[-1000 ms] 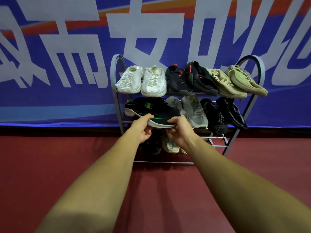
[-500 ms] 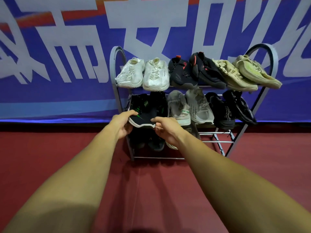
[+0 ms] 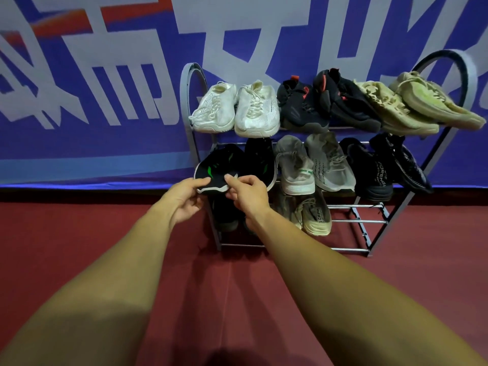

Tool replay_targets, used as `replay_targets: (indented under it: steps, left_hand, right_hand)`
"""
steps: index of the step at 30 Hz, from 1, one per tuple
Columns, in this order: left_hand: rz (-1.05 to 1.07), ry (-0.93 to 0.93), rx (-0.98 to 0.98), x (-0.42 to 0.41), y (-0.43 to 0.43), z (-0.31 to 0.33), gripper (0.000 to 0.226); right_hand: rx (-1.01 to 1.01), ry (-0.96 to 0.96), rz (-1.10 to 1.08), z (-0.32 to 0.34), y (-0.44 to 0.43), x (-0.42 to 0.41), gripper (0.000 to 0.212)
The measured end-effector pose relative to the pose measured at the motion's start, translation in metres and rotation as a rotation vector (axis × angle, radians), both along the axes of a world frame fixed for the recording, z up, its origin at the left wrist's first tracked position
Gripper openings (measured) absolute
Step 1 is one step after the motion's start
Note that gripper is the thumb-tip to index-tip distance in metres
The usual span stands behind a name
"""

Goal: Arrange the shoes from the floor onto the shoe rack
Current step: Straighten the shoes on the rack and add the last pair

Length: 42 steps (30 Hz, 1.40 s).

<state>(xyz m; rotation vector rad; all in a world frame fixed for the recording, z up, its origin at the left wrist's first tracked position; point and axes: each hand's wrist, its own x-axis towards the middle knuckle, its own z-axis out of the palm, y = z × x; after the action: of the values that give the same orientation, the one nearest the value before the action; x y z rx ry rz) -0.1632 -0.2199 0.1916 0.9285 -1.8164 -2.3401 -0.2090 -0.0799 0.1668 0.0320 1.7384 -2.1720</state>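
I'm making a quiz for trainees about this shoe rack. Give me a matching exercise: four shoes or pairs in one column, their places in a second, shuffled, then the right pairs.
1 white pair
2 grey pair
3 green-striped shoe
4 red-trimmed pair

A top row, middle
B gripped by left hand and right hand
C top row, left end
D middle row, centre

Pairs: 1-C; 2-D; 3-B; 4-A

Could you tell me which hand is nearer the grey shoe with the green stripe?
Right. The right hand, gripping the black shoe, is left of the grey shoe; the left hand is farther left.
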Motion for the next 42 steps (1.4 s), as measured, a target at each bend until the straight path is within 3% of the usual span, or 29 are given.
replay_targets:
  steps: [6, 11, 15, 22, 26, 29, 32, 36, 42]
  left_hand:
    - [-0.01, -0.022, 0.035, 0.004, -0.003, -0.003, 0.007]
    - [0.031, 0.002, 0.087, 0.001, -0.002, -0.007, 0.007]
    - [0.001, -0.018, 0.049, 0.001, -0.003, -0.009, 0.01]
    - [-0.038, -0.009, 0.008, 0.001, -0.009, -0.01, 0.006]
    - [-0.022, 0.051, 0.034, -0.005, -0.005, -0.008, 0.016]
    - [-0.008, 0.07, 0.032, -0.011, 0.005, -0.007, 0.028]
    - [0.019, 0.119, 0.075, -0.016, 0.005, -0.012, 0.047]
    - [0.024, 0.007, 0.084, -0.016, 0.006, -0.02, 0.028]
    - [0.096, 0.036, 0.143, -0.027, 0.006, -0.025, 0.02]
  right_hand:
    - [0.006, -0.003, -0.041, -0.002, -0.007, 0.004, 0.03]
    - [0.11, 0.038, -0.122, -0.004, -0.02, 0.011, 0.051]
    - [0.223, 0.123, -0.151, -0.002, -0.02, 0.01, 0.033]
    - [0.273, 0.199, -0.152, 0.0, -0.015, 0.013, 0.03]
    - [0.302, 0.223, -0.132, 0.005, -0.017, 0.003, 0.034]
    - [0.407, 0.232, -0.106, 0.004, -0.015, -0.005, 0.023]
    - [0.565, 0.255, -0.039, -0.001, -0.014, -0.007, 0.032]
    - [0.603, 0.271, -0.053, -0.002, -0.01, -0.012, 0.04]
    - [0.501, 0.252, -0.054, 0.001, -0.013, -0.02, 0.043]
